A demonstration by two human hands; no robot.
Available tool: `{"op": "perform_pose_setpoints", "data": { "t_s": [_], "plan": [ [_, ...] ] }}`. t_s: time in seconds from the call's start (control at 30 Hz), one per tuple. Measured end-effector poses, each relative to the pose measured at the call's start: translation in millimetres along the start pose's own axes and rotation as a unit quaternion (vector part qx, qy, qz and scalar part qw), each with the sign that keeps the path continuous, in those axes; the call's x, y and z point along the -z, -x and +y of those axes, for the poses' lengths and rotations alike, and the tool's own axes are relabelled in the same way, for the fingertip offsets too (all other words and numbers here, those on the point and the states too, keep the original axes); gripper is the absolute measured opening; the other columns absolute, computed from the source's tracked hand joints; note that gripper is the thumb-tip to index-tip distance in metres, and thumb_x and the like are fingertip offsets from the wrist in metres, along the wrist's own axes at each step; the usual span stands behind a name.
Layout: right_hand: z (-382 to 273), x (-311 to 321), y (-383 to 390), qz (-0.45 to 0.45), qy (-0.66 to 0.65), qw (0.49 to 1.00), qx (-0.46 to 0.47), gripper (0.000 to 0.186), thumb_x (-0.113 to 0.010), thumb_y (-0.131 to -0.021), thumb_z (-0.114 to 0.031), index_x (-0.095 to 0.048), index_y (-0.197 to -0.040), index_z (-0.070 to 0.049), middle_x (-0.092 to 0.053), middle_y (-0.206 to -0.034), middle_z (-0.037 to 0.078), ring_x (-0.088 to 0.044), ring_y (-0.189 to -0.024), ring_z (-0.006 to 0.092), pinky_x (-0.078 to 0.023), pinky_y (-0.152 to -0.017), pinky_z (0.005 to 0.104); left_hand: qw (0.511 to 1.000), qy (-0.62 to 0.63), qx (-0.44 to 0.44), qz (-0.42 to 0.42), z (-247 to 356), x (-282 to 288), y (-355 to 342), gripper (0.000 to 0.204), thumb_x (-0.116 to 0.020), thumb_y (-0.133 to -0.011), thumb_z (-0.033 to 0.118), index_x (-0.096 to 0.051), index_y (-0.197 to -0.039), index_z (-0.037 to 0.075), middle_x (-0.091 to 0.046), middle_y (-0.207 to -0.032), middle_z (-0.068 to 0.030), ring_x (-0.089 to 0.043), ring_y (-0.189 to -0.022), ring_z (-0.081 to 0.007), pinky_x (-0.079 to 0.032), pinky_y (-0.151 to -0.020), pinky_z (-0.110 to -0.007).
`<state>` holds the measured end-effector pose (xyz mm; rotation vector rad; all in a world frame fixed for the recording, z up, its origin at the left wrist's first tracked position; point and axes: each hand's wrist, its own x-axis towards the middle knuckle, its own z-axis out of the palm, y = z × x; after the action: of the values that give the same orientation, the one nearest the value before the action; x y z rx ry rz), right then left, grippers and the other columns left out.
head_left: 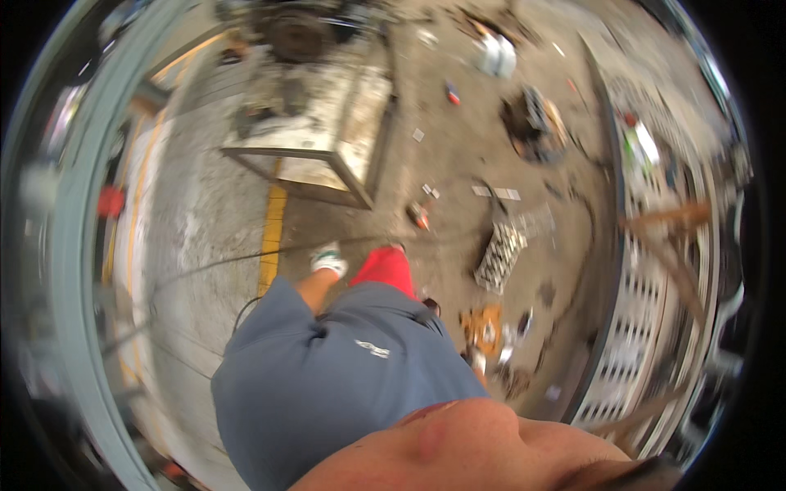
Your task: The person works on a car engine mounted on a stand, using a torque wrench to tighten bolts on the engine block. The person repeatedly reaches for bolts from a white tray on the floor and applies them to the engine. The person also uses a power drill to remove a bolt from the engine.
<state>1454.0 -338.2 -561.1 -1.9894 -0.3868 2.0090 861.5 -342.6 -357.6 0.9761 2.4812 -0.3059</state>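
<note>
Neither of my hands shows in the head view; bare skin and blue-grey clothing (344,368) fill the lower middle. Just beyond the clothing is a red cloth-like thing (386,270); what bears it is hidden. To its left, a white shoe (329,262) stands on the floor. A metal engine part with many openings, like a cylinder head (501,255), lies on the floor at right. Closer in lies a tan, irregular flat piece (481,327). A small orange-and-dark object (418,216) rests past the red cloth. Motion blurs much of the picture.
A stained metal table (327,114) with dark machinery (299,37) stands ahead. A cable (221,260) crosses the floor by a yellow strip (273,229). Dark parts (536,127) lie ahead right. A slotted pale frame (626,327) runs along the right, a blue-grey post (78,245) along the left.
</note>
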Motion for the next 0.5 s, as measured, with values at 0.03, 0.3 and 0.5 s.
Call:
{"op": "perform_pose_setpoints", "data": {
  "t_s": [0.03, 0.3, 0.5],
  "plan": [
    [-30, -19, 38, -0.034, -0.004, 0.999, -0.003, 0.026, -0.058, -0.101, -0.027, -0.068, -0.111, -0.005, -0.066, -0.082, 0.007, -0.060, -0.066, 0.0170, -0.048, -0.056, 0.0355, 0.985, -0.041, 0.091, -0.137, -28, -24, 23, 0.059, -0.054, -0.096, 0.044, -0.056, -0.148, 0.016, -0.058, -0.149, -0.0140, -0.055, -0.137, -0.0323, -0.042, -0.115, -0.049],
    [16, 80, 33, 0.078, 0.075, 0.994, 0.001, 0.053, -0.069, -0.090, -0.020, -0.063, -0.141, -0.007, -0.072, -0.087, 0.005, -0.064, -0.071, 0.0189, -0.052, -0.065, 0.0365, 0.993, 0.014, -0.012, -0.119, 31, 1, 80, 0.063, -0.062, -0.095, 0.041, -0.056, -0.145, 0.005, -0.059, -0.144, -0.0260, -0.056, -0.135, -0.0400, -0.046, -0.111, -0.045],
    [9, 105, 44, 0.086, 0.315, 0.944, 0.049, 0.059, -0.073, -0.089, -0.028, -0.062, -0.141, -0.003, -0.070, -0.130, 0.015, -0.067, -0.115, 0.0270, -0.050, -0.100, 0.0370, 0.990, 0.063, -0.111, -0.057, 98, 24, 96, 0.062, -0.063, -0.092, 0.038, -0.055, -0.143, 0.004, -0.061, -0.140, -0.0261, -0.059, -0.131, -0.0418, -0.046, -0.110, -0.045]
  ]
}}
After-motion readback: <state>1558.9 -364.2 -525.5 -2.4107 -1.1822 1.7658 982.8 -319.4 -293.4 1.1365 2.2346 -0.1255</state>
